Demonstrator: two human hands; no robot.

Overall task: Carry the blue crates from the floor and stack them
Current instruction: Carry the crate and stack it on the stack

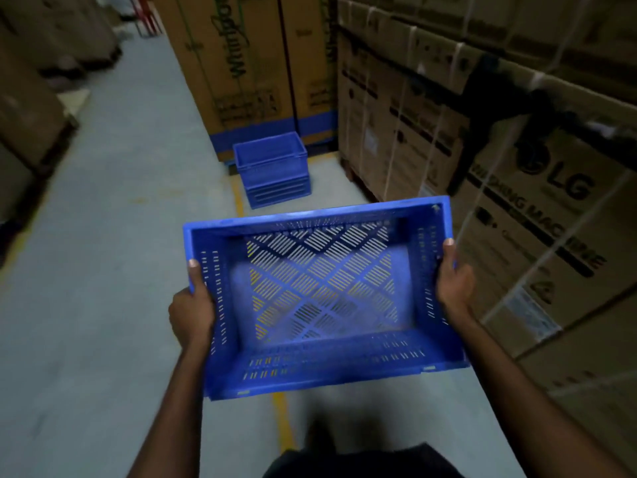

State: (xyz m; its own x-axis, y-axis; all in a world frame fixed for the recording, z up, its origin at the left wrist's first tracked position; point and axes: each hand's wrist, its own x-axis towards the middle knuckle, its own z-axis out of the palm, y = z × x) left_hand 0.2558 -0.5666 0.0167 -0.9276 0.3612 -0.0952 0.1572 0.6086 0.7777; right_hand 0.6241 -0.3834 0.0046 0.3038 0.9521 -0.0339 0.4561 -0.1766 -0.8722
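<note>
I carry an empty blue slotted crate [320, 367] in front of me, above the floor, its open top facing me. My left hand [193, 308] grips its left wall, thumb over the rim. On the right wall my right hand [453, 281] grips the same way. Ahead on the floor stands a stack of several blue crates [274, 170], nested one in another, against tall cartons.
Strapped LG washing-machine cartons [517, 188] line the right side on pallets. A tall brown carton [248, 63] stands behind the stack. More cartons [27, 108] border the left. A grey concrete aisle [113, 236] with a yellow line [284, 422] runs ahead.
</note>
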